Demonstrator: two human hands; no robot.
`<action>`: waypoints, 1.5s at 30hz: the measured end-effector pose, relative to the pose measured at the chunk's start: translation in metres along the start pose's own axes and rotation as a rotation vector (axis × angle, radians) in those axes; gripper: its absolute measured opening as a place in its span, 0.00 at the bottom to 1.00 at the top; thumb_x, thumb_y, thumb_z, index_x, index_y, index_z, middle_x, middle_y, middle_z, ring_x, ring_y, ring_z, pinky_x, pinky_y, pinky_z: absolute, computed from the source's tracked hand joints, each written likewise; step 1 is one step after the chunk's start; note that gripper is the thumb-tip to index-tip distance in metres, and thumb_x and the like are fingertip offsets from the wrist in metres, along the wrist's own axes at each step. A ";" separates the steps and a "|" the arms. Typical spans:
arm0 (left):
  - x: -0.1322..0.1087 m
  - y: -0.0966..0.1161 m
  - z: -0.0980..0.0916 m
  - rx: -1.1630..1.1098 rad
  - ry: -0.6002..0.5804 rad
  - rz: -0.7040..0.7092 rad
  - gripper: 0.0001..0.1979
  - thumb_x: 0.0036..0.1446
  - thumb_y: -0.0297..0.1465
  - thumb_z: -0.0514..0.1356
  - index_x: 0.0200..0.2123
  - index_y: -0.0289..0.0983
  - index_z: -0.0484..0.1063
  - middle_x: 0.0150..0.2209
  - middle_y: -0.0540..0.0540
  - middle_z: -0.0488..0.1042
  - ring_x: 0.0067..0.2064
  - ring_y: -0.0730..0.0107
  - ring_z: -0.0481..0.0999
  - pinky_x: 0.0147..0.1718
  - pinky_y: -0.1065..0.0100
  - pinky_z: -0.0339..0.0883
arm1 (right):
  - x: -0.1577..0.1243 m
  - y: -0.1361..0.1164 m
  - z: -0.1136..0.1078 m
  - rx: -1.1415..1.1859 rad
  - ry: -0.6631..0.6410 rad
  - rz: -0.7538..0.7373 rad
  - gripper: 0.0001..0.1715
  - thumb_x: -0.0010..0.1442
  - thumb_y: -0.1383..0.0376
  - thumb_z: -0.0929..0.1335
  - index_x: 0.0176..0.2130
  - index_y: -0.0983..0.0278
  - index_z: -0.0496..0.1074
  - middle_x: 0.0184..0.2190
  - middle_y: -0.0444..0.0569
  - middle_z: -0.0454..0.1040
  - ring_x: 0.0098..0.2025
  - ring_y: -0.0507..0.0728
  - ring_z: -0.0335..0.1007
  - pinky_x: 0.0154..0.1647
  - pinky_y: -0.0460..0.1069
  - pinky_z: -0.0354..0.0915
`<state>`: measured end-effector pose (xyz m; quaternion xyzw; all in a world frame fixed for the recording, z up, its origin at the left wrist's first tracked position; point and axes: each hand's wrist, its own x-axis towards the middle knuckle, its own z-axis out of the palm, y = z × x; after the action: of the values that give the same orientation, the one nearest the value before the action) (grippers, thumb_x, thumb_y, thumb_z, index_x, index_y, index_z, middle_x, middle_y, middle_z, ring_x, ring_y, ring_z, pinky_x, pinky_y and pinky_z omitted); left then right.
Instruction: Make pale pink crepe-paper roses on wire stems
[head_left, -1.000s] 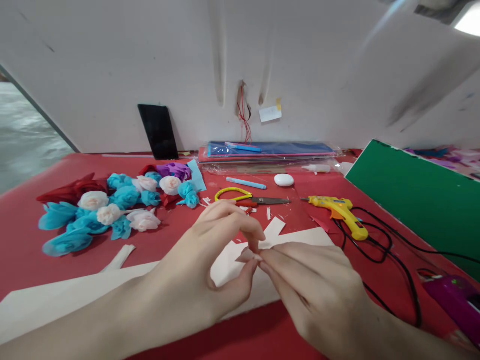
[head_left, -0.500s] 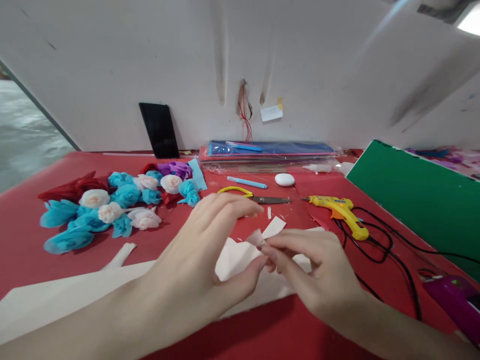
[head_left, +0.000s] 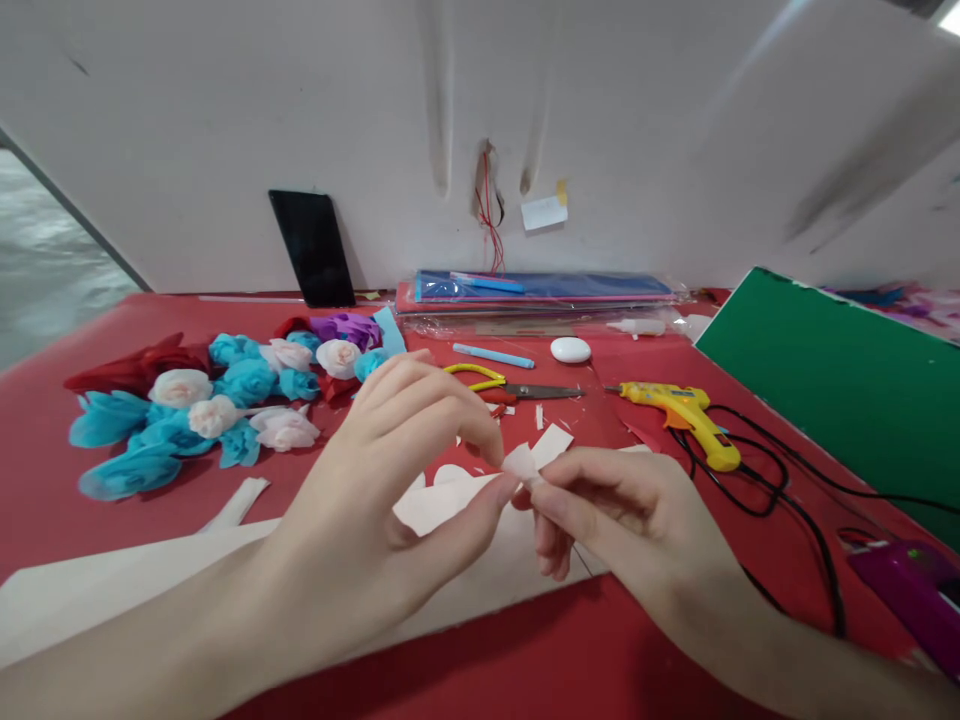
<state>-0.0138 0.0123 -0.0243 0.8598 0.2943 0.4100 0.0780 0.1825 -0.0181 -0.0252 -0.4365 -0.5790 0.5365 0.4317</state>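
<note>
Left hand (head_left: 386,475) has brought its fingertips closer to the small paper piece (head_left: 521,461). On the red table (head_left: 525,665), a cream sheet (head_left: 487,560) spans the near side; above it, the right hand (head_left: 637,525) clamps the piece's base between thumb and forefinger. Whether the left fingertips grip it, I cannot tell.

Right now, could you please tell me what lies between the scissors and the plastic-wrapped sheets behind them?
In the head view, a light blue pen and a white oval object lie between the scissors and the sheets.
</note>
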 end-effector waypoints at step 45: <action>-0.007 0.015 -0.005 0.030 0.066 -0.028 0.08 0.66 0.29 0.59 0.36 0.51 0.70 0.32 0.61 0.78 0.36 0.66 0.77 0.60 0.56 0.66 | -0.019 0.002 0.000 -0.893 0.226 -0.780 0.15 0.62 0.78 0.67 0.40 0.59 0.72 0.26 0.40 0.86 0.24 0.52 0.82 0.30 0.46 0.72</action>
<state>-0.0146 -0.0047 -0.0203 0.8426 0.3149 0.4326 0.0611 0.1876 -0.0366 -0.0281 -0.3853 -0.8163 -0.0060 0.4303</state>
